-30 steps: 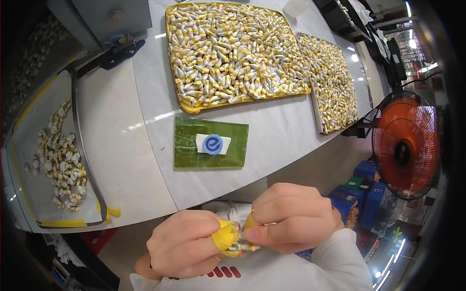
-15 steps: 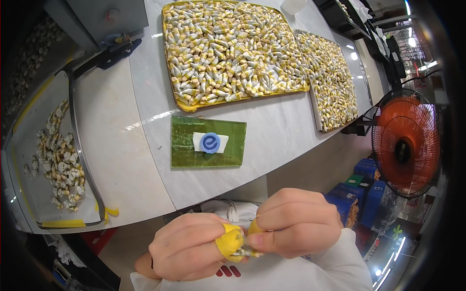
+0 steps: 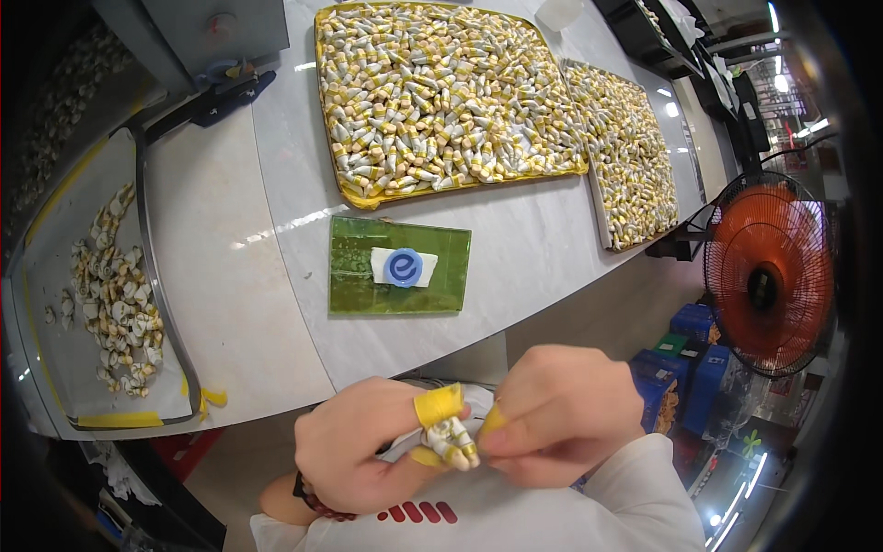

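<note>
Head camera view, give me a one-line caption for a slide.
Two hands, left hand and right hand, pinch a small yellow-and-white piece below a table bearing full trays.

Worktop: a pale, glossy counter (image 3: pixel 230 276) is seen across the upper and middle frame, its edge curving toward the lower left.
Fan: an orange-red fan (image 3: pixel 768 281) is placed at the right edge.
Floor: a beige floor (image 3: pixel 625 317) is seen right of centre, with blue crates (image 3: pixel 694 354) stacked below the fan.
Light: bright ceiling lamps (image 3: pixel 782 83) are reflected at the upper right.
</note>
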`<state>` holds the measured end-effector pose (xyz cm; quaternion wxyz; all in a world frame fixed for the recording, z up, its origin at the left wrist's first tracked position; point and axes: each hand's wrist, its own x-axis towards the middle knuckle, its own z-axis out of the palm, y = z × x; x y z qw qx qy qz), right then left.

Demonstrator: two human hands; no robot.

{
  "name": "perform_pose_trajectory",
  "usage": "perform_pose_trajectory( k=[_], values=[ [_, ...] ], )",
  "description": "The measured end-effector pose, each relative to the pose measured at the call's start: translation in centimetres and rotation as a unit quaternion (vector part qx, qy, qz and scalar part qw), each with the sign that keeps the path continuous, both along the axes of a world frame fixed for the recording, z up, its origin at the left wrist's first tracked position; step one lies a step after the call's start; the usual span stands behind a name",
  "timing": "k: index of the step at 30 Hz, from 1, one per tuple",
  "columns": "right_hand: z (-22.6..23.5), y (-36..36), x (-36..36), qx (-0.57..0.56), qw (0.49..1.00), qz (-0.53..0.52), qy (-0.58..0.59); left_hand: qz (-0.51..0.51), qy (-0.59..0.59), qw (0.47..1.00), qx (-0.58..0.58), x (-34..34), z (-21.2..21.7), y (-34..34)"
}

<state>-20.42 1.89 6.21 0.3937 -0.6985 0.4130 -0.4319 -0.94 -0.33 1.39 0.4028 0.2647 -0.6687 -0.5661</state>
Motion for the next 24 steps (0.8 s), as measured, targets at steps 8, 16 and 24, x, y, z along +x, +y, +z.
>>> perform_pose_trajectory(
  k=[8,16,24],
  values=[
    [-0.7,-1.1,-1.0,0.031,0.998,0.052,0.018,-0.063,0.209,0.913,0.345,-0.5,0.3,0.9],
    [-1.7,-0.3,-0.2,0.013,0.998,0.051,-0.023,-0.012,0.183,0.957,0.226,-0.6,-0.5,1.8],
    [-1.8,-0.8,-0.3,-0.009,1.0,0.024,-0.014,-0.01,-0.286,0.957,-0.046,7.9,5.6,-2.3]
  ],
)
